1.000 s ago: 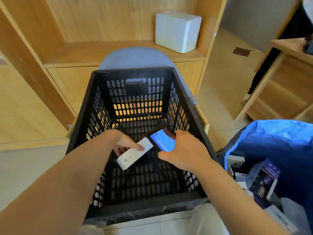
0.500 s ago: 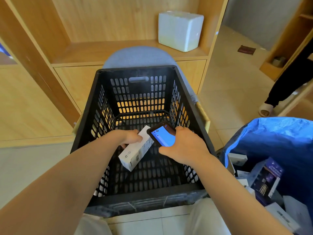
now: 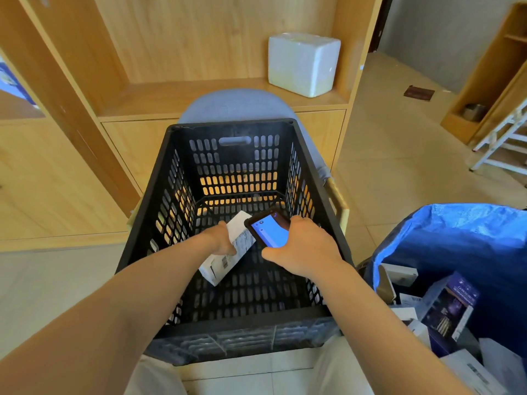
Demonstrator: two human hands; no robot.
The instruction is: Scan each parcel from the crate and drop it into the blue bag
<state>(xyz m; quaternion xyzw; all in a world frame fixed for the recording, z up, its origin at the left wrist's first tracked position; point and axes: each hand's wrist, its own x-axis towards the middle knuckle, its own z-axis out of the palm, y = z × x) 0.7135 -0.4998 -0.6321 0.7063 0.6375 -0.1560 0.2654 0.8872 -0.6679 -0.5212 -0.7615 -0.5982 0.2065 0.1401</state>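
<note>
A black slotted crate (image 3: 168, 172) stands in front of me on a grey chair. Inside it my left hand (image 3: 221, 238) grips a long white parcel box (image 3: 225, 260), turned so a side with barcode labels faces up. My right hand (image 3: 302, 246) holds a black handheld scanner (image 3: 269, 230) with a lit blue screen just above the box's far end. No other parcel shows on the crate floor. The blue bag (image 3: 456, 240) stands open at the right, with several boxes inside it.
A wooden shelf unit (image 3: 199, 92) rises behind the crate, with a white foam box (image 3: 302, 62) on its ledge. A grey chair back (image 3: 236, 105) shows behind the crate. White ladder legs (image 3: 502, 149) stand at the far right on the tiled floor.
My left hand has rolled the white box over, so its labelled barcode side now faces up instead of the plain face. The scanner has stayed over the box's far end.
</note>
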